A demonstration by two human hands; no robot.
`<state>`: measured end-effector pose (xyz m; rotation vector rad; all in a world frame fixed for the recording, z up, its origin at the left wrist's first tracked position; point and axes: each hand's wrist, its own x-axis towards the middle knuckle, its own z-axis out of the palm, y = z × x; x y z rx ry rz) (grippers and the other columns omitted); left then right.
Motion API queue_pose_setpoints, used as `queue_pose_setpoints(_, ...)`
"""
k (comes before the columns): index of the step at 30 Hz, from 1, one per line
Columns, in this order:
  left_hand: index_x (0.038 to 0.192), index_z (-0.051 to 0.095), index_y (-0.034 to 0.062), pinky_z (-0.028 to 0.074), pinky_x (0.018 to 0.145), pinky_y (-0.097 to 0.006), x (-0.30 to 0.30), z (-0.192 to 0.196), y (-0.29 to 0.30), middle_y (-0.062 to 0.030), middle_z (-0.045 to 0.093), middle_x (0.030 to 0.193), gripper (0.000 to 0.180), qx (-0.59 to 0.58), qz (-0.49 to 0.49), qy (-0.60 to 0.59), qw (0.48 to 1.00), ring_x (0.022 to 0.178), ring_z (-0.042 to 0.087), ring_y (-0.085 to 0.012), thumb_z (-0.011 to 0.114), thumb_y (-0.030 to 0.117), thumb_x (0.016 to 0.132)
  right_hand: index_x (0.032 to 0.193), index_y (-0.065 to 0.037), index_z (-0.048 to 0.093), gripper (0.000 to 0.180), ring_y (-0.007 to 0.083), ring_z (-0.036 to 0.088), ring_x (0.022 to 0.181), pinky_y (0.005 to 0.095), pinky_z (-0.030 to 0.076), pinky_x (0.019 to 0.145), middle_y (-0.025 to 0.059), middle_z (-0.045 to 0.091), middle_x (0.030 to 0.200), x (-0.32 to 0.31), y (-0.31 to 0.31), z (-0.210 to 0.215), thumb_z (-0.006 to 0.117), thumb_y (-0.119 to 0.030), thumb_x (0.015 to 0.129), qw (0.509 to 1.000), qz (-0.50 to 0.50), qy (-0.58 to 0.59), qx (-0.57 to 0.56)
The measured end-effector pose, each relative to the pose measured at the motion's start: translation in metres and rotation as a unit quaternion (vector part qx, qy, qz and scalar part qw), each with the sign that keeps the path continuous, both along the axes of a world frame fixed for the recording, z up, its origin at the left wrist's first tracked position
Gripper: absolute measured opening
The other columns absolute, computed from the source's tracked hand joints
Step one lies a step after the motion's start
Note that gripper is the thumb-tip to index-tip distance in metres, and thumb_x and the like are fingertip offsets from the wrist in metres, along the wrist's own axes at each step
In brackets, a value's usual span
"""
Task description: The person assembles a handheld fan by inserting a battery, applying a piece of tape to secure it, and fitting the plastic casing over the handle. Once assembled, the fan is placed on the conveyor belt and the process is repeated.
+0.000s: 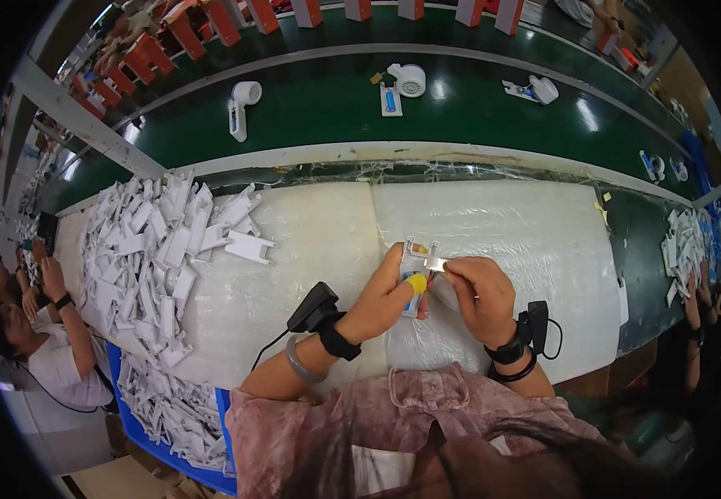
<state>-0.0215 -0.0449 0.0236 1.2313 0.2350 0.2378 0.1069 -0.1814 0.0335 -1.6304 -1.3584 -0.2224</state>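
Note:
My left hand [381,301], its thumb tip wrapped in yellow, is closed around a white plastic housing [411,246] above the covered table. Part of a blue cylinder [411,306], which looks like a battery, shows in the housing below that thumb; the fingers hide much of the rest. My right hand [483,298] pinches a small shiny metal plate [434,264] against the prong end of the housing. Something reddish, perhaps wires or a fingertip, shows between the hands. Both wrists wear black straps with small dark devices.
White plastic covers [161,241] lie heaped at the left, above a blue bin [132,424] full of similar parts. Beyond the table, a green conveyor [311,104] carries white fan assemblies [410,81]. Orange-and-white boxes [266,15] stand behind it. Other people work at both sides.

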Motion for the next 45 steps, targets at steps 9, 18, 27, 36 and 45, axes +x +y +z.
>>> queue_pose_setpoints(9, 0.115, 0.033, 0.0016, 0.050, 0.062, -0.027, -0.001, 0.009, -0.006, -0.0093, 0.054, 0.094, 0.028, 0.043, 0.013, -0.018, 0.999, 0.073, 0.059, -0.0126, 0.041, -0.003, 0.088, 0.096, -0.001, 0.065, 0.027, 0.0257, 0.064, 0.076, 0.0338, 0.052, 0.066, 0.0111, 0.065, 0.089, 0.003, -0.003, 0.004, 0.070, 0.007, 0.070, 0.997, 0.061, -0.044, 0.012)
queue_pose_setpoints(18, 0.127, 0.037, 0.0027, 0.040, 0.087, -0.025, -0.004, 0.010, -0.006, -0.0045, 0.049, 0.110, 0.042, 0.010, -0.002, 0.016, 1.000, 0.098, 0.045, -0.0088, 0.042, -0.002, 0.085, 0.097, 0.000, 0.065, 0.027, 0.0256, 0.064, 0.073, 0.0308, 0.052, 0.062, 0.0121, 0.064, 0.086, 0.004, -0.001, 0.011, 0.069, 0.008, 0.072, 0.995, 0.070, -0.074, -0.010)
queue_pose_setpoints(27, 0.128, 0.034, 0.0031, 0.043, 0.080, -0.025, -0.005, 0.006, -0.007, -0.0056, 0.051, 0.106, 0.041, 0.033, -0.016, 0.019, 0.999, 0.092, 0.049, -0.0097, 0.042, -0.003, 0.087, 0.096, -0.003, 0.067, 0.029, 0.0245, 0.063, 0.076, 0.0319, 0.051, 0.064, 0.0098, 0.065, 0.090, 0.000, 0.000, -0.003, 0.068, 0.001, 0.067, 0.996, 0.059, -0.060, 0.018)
queue_pose_setpoints(36, 0.125, 0.033, 0.0010, 0.045, 0.072, -0.027, -0.008, 0.002, -0.008, -0.0071, 0.056, 0.091, 0.036, 0.155, -0.019, 0.023, 0.987, 0.079, 0.054, -0.0120, 0.042, 0.001, 0.090, 0.092, -0.003, 0.068, 0.031, 0.0231, 0.063, 0.077, 0.0299, 0.051, 0.065, 0.0095, 0.063, 0.088, -0.001, -0.002, 0.002, 0.070, 0.011, 0.064, 0.997, 0.062, -0.044, 0.018)
queue_pose_setpoints(45, 0.122, 0.035, -0.0013, 0.046, 0.071, -0.028, -0.009, 0.006, -0.007, -0.0094, 0.058, 0.090, 0.034, 0.220, -0.005, 0.030, 0.975, 0.078, 0.056, -0.0140, 0.046, 0.004, 0.090, 0.091, -0.003, 0.069, 0.031, 0.0224, 0.063, 0.075, 0.0293, 0.051, 0.064, 0.0091, 0.063, 0.088, -0.002, -0.003, 0.004, 0.071, 0.011, 0.063, 0.997, 0.054, -0.045, 0.020)
